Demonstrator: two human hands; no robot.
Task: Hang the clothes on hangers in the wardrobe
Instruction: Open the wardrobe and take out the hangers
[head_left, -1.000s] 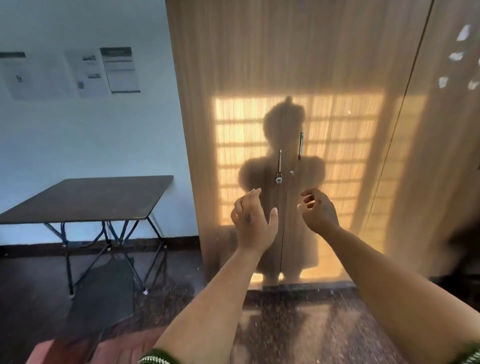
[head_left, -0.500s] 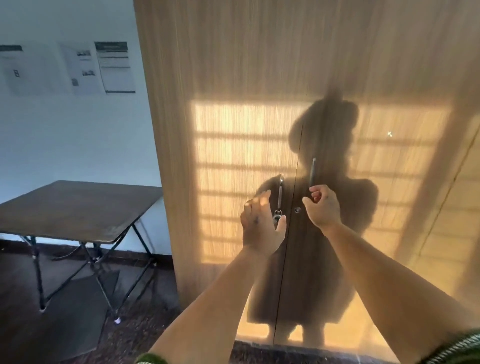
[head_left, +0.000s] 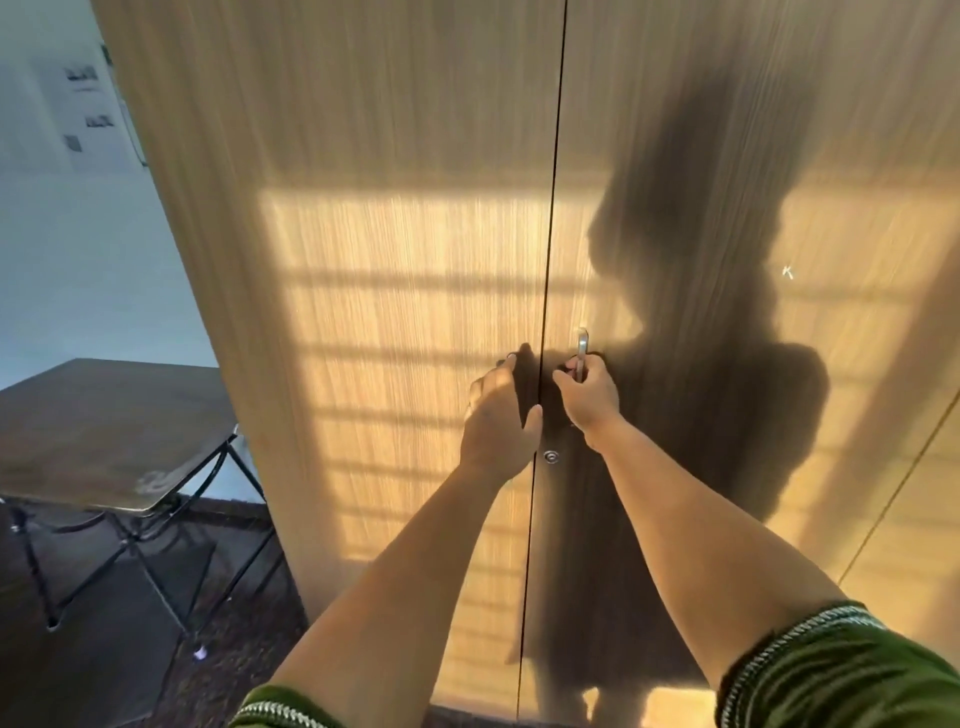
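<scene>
Two bare hands are raised against the closed double doors of a tall wooden wardrobe (head_left: 395, 260), on either side of the dark vertical seam where the doors meet. The right hand (head_left: 589, 397) is curled round the lower part of a slim metal handle (head_left: 581, 345) on the right door, just beside the seam; the handle's upper end is seen above the knuckles, so this grip is closed on the handle. The left hand (head_left: 498, 421) is held at the left door at about the same height, its back turned to the camera, the thumb spread out toward the seam and the fingers bent forward at the door face; whether a handle is held under those fingers cannot be told, since they are hidden by the hand and its shadow. A small round lock (head_left: 551, 457) is set just right of the seam, below both hands. Green sleeves with pale trim are seen at the bottom edge on both arms. Barred sunlight and the person's shadow are cast across the doors. No clothes or hangers are shown; the wardrobe is shut. To the left, a dark folding worktop (head_left: 104, 431) on crossed black legs stands on a dark floor beside the wardrobe's side, and printed sheets (head_left: 85, 104) are fixed to the pale wall behind it.
</scene>
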